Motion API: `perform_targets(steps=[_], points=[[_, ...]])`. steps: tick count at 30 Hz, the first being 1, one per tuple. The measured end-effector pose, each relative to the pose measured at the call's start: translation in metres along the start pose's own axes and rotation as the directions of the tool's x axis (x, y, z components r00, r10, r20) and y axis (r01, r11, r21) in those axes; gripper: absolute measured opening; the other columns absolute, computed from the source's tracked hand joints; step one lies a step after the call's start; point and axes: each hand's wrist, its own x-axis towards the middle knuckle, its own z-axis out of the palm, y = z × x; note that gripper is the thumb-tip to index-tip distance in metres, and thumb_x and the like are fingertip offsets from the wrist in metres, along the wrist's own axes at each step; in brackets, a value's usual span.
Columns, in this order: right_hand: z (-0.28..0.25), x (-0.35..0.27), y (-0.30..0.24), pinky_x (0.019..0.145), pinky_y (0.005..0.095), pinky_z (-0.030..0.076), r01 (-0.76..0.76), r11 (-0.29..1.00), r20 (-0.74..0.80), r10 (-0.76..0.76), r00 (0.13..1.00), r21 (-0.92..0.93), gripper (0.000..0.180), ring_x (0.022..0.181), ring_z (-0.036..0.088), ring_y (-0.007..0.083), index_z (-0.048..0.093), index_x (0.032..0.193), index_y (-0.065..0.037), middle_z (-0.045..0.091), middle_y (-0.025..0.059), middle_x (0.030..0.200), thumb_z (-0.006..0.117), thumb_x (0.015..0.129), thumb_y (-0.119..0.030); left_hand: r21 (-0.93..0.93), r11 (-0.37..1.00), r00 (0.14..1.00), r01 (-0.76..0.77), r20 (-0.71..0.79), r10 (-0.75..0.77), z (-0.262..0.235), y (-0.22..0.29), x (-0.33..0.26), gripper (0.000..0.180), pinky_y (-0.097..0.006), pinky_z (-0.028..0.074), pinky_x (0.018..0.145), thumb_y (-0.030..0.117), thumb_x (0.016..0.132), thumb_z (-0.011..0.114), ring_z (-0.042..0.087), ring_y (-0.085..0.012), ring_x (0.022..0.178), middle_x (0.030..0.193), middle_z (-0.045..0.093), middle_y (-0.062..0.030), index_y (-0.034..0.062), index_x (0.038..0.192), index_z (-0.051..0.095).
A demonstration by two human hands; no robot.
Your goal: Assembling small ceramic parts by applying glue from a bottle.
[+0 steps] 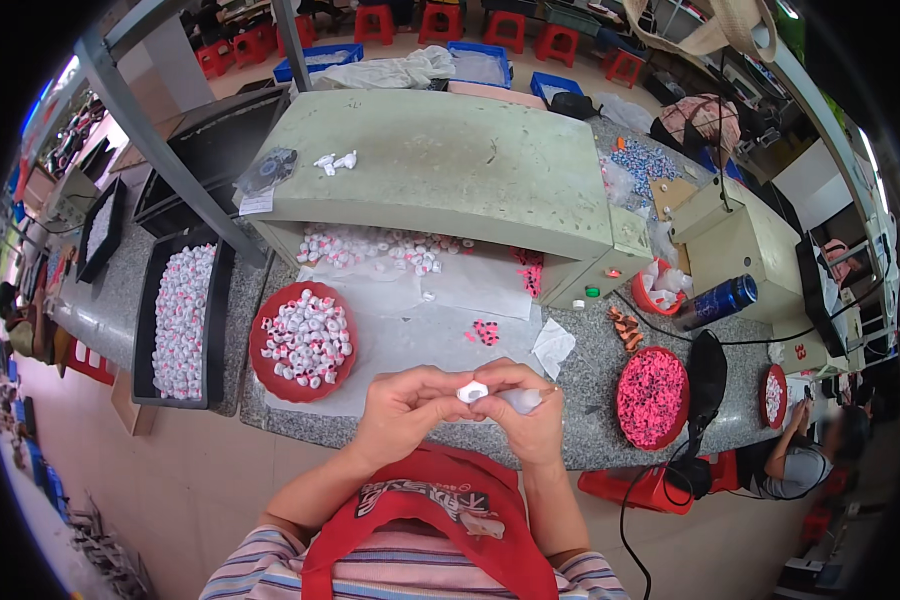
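My left hand (pixel 405 408) and my right hand (pixel 523 412) meet just above the near edge of the grey stone bench (pixel 580 375). Between their fingertips they pinch one small white plastic part (pixel 472 391). A bit of clear plastic shows under my right fingers. A few small pink pieces (pixel 485 331) lie on the white paper sheet (pixel 410 330) just beyond my hands. To the left stands a red round tray (pixel 262 345) full of white parts with pink caps.
A red dish of pink pieces (pixel 652 397) sits to the right, beside a black cable and a blue can (pixel 718 300). A black tray of finished parts (pixel 178 320) lies far left. A pale green cabinet (pixel 440 165) rises behind. Another person (pixel 800 455) sits at the right.
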Motion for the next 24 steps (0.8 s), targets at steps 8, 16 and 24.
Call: perform_targets(steps=[8, 16, 24], points=[[0.001, -0.003, 0.010, 0.062, 0.0233, 0.049, -0.152, 0.978, -0.045, 0.159, 0.986, 0.140, 0.019, 0.070, 0.059, 0.0143, 0.056, 0.091, 0.004, 0.060, 0.0102, 0.083, 0.062, 0.073, 0.005, -0.061, 0.990, 0.987, 0.124, -0.092, -0.130, 0.000, -0.005, 0.004, 0.018, -0.025, 0.052, 0.063, -0.005, 0.077, 0.057, 0.062, -0.0179, 0.077, 0.087, 0.061, -0.0144, -0.0049, 0.095, 0.056], [0.017, -0.006, -0.006, 0.060, 0.0234, 0.050, -0.052, 0.998, -0.172, 0.044, 0.984, -0.043, 0.024, 0.071, 0.059, 0.0146, 0.058, 0.097, 0.004, 0.052, 0.0167, 0.108, 0.054, 0.074, 0.009, -0.196, 0.976, 0.983, 0.094, -0.135, -0.122, -0.001, -0.003, 0.007, 0.018, -0.028, 0.049, 0.077, -0.005, 0.078, 0.055, 0.059, -0.0176, 0.087, 0.094, 0.060, -0.0141, -0.0052, 0.096, 0.056], [0.015, -0.006, 0.005, 0.060, 0.0230, 0.050, -0.012, 0.999, -0.121, 0.007, 0.993, -0.038, 0.026, 0.071, 0.058, 0.0133, 0.057, 0.099, 0.004, 0.050, 0.0176, 0.112, 0.051, 0.075, 0.011, -0.091, 0.994, 0.990, 0.056, -0.127, -0.067, 0.000, -0.003, 0.005, 0.027, -0.026, 0.048, 0.078, -0.011, 0.075, 0.055, 0.058, -0.0176, 0.088, 0.099, 0.058, -0.0140, -0.0072, 0.101, 0.055]])
